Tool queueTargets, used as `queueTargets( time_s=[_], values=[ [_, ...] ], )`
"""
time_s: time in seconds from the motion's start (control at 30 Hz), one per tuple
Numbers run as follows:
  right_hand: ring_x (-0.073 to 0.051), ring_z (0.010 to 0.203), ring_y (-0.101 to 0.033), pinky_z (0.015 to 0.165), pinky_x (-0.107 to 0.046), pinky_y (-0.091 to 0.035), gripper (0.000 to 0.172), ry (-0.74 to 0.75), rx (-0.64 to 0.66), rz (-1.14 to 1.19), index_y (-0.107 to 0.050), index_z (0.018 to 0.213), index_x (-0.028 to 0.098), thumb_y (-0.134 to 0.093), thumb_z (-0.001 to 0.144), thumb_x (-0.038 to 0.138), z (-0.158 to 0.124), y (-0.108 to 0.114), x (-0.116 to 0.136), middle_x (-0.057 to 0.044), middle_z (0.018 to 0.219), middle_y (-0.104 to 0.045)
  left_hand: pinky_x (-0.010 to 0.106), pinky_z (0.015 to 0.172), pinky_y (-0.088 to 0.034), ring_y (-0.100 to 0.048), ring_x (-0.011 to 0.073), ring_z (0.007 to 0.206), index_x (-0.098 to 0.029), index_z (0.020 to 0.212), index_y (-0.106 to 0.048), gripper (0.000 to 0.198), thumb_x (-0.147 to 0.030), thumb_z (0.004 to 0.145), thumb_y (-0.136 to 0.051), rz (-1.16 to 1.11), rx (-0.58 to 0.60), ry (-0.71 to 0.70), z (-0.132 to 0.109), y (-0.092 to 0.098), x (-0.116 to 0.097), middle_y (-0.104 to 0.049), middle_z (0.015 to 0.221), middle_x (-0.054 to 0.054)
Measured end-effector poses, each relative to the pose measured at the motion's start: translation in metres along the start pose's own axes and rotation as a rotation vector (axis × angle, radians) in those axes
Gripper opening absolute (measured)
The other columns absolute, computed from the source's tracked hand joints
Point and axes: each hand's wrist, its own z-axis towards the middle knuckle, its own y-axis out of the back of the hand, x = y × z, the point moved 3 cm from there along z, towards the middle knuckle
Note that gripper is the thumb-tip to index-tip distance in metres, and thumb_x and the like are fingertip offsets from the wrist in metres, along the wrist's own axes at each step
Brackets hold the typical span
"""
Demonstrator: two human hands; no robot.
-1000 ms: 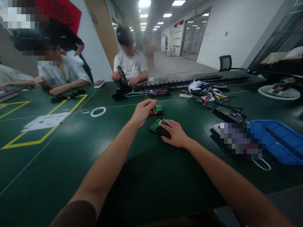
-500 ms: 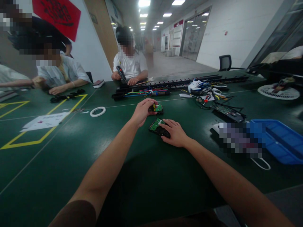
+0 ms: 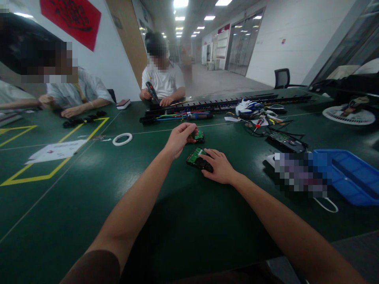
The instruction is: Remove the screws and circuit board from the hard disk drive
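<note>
My left hand (image 3: 179, 139) is closed, thumb and fingers pinched together. Whatever it holds is mostly hidden behind the fingers. Just beyond those fingertips lies a hard drive (image 3: 200, 136), its green circuit board facing up and its left part covered by the hand. Nearer to me, a second hard drive (image 3: 194, 156) with a green board and black casing lies on the table, slightly turned. My right hand (image 3: 219, 167) grips this nearer drive from the right, fingers across its top and thumb along the near edge.
Long black strips with coloured wires (image 3: 177, 116) lie across the far table. To the right are tools and cables (image 3: 260, 120), another circuit-board device (image 3: 286, 141) and a blue tray (image 3: 352, 173). A white ring (image 3: 122, 139) lies left. Co-workers (image 3: 162, 81) sit opposite.
My left fingers have turned slightly and curled in, hiding a small yellow and black item seen between them before. My right hand and both drives stay in place.
</note>
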Motion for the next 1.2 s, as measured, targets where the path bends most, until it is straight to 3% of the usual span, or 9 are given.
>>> queueTargets(
  time_s=[0.23, 0.63, 0.97, 1.2],
  values=[
    [-0.039, 0.153, -0.035, 0.121, -0.058, -0.03, 0.071, 0.012, 0.008, 0.0, -0.052, 0.156, 0.022, -0.063, 0.093, 0.052, 0.0001, 0.0006, -0.0005, -0.015, 0.167, -0.042, 0.019, 0.058, -0.051, -0.064, 0.0138, 0.082, -0.018, 0.104, -0.078, 0.029, -0.043, 0.09, -0.076, 0.128, -0.005, -0.027, -0.0011, 0.0033, -0.0006, -0.071, 0.097, 0.005],
    [-0.039, 0.153, -0.035, 0.12, -0.059, -0.031, 0.07, 0.005, 0.006, 0.005, -0.053, 0.156, 0.023, -0.063, 0.093, 0.052, 0.0001, 0.0003, -0.0001, -0.015, 0.168, -0.042, 0.023, 0.06, -0.054, -0.074, 0.0208, 0.094, -0.019, 0.096, -0.059, 0.014, -0.029, 0.093, -0.068, 0.004, -0.021, 0.05, -0.0022, -0.0002, -0.0019, -0.077, 0.098, 0.009],
    [-0.039, 0.153, -0.035, 0.121, -0.059, -0.03, 0.071, 0.006, 0.0, 0.014, -0.053, 0.156, 0.022, -0.063, 0.092, 0.051, 0.0, -0.0007, -0.0008, -0.015, 0.167, -0.042, 0.026, 0.064, -0.057, -0.069, 0.0188, 0.09, -0.017, 0.09, -0.068, 0.011, -0.028, 0.09, -0.068, -0.016, -0.053, 0.067, -0.0019, 0.0005, -0.0047, -0.073, 0.101, 0.008],
    [-0.038, 0.153, -0.035, 0.122, -0.058, -0.029, 0.071, -0.002, -0.008, 0.009, -0.053, 0.155, 0.023, -0.064, 0.091, 0.051, 0.0003, -0.001, -0.001, -0.014, 0.167, -0.043, 0.023, 0.061, -0.055, -0.065, 0.0165, 0.083, -0.016, 0.096, -0.074, 0.017, -0.03, 0.092, -0.065, 0.009, 0.001, 0.045, -0.0016, 0.001, -0.0042, -0.069, 0.092, 0.007]
  ],
)
